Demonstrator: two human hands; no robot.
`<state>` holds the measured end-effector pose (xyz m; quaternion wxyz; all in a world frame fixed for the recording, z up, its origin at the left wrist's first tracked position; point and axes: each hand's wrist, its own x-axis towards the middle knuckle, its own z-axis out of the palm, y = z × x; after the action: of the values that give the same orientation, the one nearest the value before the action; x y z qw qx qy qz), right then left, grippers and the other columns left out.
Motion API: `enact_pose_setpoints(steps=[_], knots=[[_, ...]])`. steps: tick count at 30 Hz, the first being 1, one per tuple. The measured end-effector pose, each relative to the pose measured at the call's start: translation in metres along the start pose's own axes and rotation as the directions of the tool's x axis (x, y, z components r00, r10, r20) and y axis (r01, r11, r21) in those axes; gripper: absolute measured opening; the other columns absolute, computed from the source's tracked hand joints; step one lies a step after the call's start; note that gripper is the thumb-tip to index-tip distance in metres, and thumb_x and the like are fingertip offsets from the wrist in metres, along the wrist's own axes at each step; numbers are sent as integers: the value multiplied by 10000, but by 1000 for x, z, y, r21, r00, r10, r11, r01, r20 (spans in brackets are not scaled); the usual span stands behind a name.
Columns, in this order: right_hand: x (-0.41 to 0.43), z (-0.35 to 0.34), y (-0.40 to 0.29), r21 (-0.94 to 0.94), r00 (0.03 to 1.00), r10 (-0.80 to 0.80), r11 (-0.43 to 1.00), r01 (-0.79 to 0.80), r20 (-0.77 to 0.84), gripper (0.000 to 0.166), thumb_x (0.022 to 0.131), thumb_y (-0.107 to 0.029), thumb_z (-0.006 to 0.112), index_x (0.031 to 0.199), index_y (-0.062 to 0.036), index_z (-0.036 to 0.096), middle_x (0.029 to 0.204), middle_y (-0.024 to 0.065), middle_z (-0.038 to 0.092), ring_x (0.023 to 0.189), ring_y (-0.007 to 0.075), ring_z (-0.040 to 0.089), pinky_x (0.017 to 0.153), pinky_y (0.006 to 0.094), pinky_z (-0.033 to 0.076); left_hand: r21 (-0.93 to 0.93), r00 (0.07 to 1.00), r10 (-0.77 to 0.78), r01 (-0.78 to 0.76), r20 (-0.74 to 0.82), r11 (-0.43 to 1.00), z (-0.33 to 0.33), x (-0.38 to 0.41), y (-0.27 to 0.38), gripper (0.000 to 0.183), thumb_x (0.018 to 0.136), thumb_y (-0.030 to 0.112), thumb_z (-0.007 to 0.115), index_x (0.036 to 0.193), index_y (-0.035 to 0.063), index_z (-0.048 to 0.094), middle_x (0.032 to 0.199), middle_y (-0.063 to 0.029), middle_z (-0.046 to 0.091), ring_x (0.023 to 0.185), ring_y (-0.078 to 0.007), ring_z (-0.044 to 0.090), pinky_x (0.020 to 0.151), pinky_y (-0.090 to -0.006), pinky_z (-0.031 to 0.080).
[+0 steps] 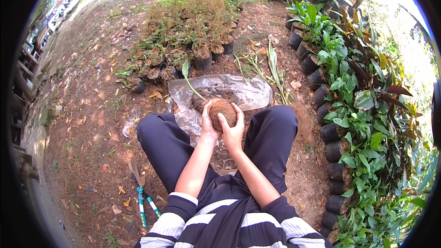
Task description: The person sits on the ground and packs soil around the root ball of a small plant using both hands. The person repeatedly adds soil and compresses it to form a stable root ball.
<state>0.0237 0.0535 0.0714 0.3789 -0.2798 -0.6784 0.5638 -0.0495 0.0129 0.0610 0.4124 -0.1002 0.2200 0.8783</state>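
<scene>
Between my knees, a round ball wrapped in brown coconut fibre is cupped in both hands. My left hand curves around its left side, and my right hand wraps its right side with the thumb across the front. A green plant stem with one leaf rises from the ball towards the upper left. Below it lies a clear plastic sheet with dark soil on it.
Hedge shears with teal handles lie left of my legs. Cut long leaves rest beyond the sheet. Loose fibre lies by my right knee. Potted seedlings stand ahead; black-bagged plants line the right. White netting lies left.
</scene>
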Motion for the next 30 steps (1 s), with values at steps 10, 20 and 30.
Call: enact_pose_setpoints(steps=[10, 20, 30], knots=[[27, -45, -12, 67, 997, 70, 995, -72, 30, 364, 861, -134, 560, 1191, 9, 503, 1295, 164, 446, 1232, 256, 396, 1036, 355, 283, 20, 1000, -28, 29, -6, 999, -8, -1, 4, 387, 840, 391, 473, 1052, 86, 585, 1018, -93, 627, 943, -248, 605, 846, -419, 490], [49, -6, -31, -409, 798, -215, 766, 495, 563, 344, 853, -160, 525, 1160, -6, 519, 1193, 177, 516, 1132, 323, 483, 959, 406, 368, 16, 997, -5, 4, 76, 1000, -8, -2, -1, 327, 853, 403, 506, 1008, 129, 596, 975, -59, 630, 943, -190, 597, 855, -351, 479], [44, -19, -25, -226, 878, -108, 945, 236, 466, 148, 794, -89, 648, 885, 16, 597, 1003, 140, 639, 923, 238, 614, 840, 322, 455, 100, 998, -23, 29, -59, 995, -14, -1, 5, 373, 854, 435, 502, 1003, 102, 581, 920, -62, 627, 825, -201, 621, 749, -351, 518]])
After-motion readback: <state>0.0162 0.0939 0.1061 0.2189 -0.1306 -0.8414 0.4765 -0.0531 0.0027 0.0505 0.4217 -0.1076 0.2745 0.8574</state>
